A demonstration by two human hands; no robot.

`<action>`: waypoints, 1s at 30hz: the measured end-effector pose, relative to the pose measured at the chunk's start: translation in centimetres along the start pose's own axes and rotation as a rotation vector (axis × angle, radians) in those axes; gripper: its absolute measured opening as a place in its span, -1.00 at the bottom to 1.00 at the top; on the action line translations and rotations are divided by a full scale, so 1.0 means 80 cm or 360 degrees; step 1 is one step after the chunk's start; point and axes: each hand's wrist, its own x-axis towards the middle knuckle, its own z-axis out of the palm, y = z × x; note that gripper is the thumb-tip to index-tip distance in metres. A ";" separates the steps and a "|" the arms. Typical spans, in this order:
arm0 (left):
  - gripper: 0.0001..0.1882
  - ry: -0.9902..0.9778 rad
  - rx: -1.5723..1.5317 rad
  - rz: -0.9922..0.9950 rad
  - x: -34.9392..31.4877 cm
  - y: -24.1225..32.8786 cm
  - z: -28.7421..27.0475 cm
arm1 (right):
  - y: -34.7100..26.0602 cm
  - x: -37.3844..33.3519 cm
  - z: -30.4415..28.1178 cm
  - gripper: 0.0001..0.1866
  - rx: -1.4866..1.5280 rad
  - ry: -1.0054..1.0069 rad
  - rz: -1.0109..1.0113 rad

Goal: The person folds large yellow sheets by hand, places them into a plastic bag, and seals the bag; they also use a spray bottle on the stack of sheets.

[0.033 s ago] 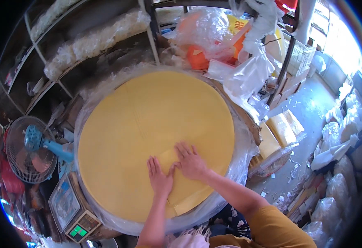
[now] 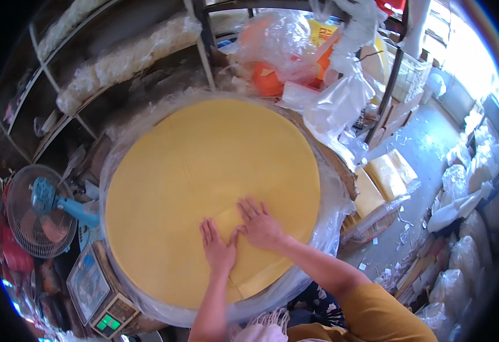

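A large round yellow sheet [image 2: 204,154] lies flat, its material unclear, with faint crease lines across it. Under its edge spreads clear plastic film [image 2: 332,228]. Both hands rest on the near part of the sheet. My left hand [image 2: 219,249] lies palm down with fingers stretched forward. Just right of it, my right hand [image 2: 261,226] presses flat, its fingertips slightly blurred; the thumbs meet or nearly meet. A narrow yellow flap or strip [image 2: 261,277] with straight edges runs beneath the hands toward the near edge. Whether it is folded over or separate, I cannot tell.
Left of the sheet stand a blue desk fan [image 2: 44,196] and a digital scale [image 2: 92,285] with a green display. Shelves [image 2: 118,68] hold bagged goods behind. Plastic bags [image 2: 335,108] crowd the far right. Yellow stacks [image 2: 369,194] sit at the right above a littered floor [image 2: 414,154].
The whole view has shifted slightly. Both hands stay flat in the same place on the yellow sheet.
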 end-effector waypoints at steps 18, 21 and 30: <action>-0.42 -0.0112 0.0150 -0.0229 0.022 -0.025 -0.009 | -0.007 0.000 -0.004 -0.34 -0.0101 -0.0056 0.0047; -0.49 -0.0047 0.0113 -0.0335 0.027 -0.023 -0.009 | -0.008 0.000 -0.005 -0.34 -0.0094 -0.0071 0.0049; -0.80 0.0443 -0.0793 -0.0361 0.051 -0.061 0.010 | -0.008 -0.001 -0.005 -0.34 -0.0109 -0.0015 0.0027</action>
